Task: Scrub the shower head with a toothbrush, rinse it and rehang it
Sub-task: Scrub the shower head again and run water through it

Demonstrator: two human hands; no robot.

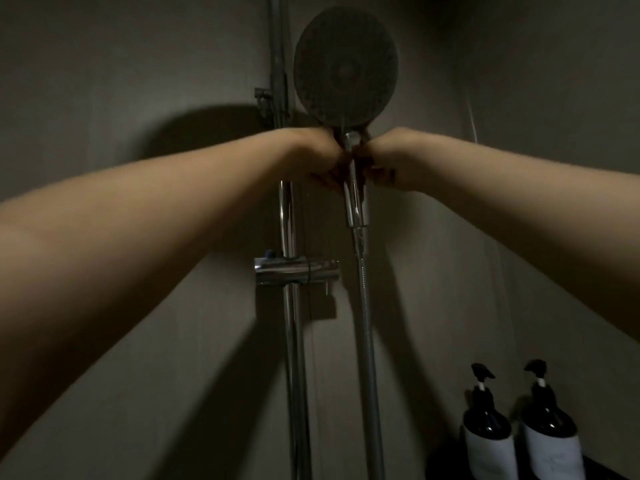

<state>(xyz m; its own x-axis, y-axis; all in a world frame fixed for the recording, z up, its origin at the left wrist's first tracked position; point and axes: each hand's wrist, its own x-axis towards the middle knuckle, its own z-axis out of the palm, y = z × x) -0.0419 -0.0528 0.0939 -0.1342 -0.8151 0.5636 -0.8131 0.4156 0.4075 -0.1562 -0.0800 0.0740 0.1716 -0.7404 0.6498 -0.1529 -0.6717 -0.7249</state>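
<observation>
Gripping the handle of the shower head (346, 64), we curl left hand (317, 157) and right hand (388, 161) round it, its face at 12 o'clock above; dark pump bottles (486, 427) at 5 o'clock hide their contents.

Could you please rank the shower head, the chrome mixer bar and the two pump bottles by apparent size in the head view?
1. shower head
2. left pump bottle and right pump bottle: they look alike, so unranked; their bottoms run out of frame.
3. chrome mixer bar
</observation>
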